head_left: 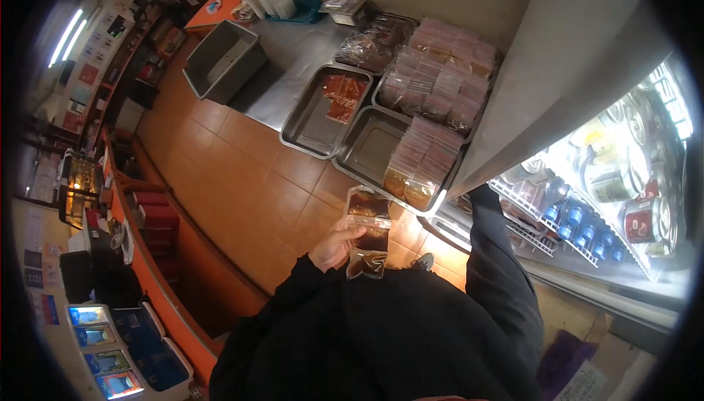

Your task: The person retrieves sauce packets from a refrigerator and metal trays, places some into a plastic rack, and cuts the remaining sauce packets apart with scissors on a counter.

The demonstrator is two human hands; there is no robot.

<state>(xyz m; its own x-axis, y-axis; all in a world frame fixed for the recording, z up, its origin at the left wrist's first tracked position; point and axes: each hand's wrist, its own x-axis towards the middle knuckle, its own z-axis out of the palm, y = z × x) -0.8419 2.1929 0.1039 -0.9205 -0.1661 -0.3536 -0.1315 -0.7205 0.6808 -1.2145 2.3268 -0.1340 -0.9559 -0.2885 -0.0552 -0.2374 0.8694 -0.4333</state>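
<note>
My left hand (334, 245) is closed on small clear plastic bags of dark brown sauce (369, 236), held in front of my chest above the floor. Just beyond them, a metal tray (363, 144) has a row of upright sauce bags (424, 157) along its right side and bare metal on its left. The tray to its left (312, 126) has red sauce bags (345, 97) at its far end. My right arm (495, 243) reaches forward beside the fridge door (543, 86); the right hand itself is hidden behind the door's lower edge.
More filled bags (447, 71) are packed in trays at the back of the steel table (293, 53). A grey tub (224, 60) stands at its left end. On my right, the open fridge has wire shelves with cans (645, 219) and blue-capped bottles (579, 229). An orange counter (158, 276) runs along the left.
</note>
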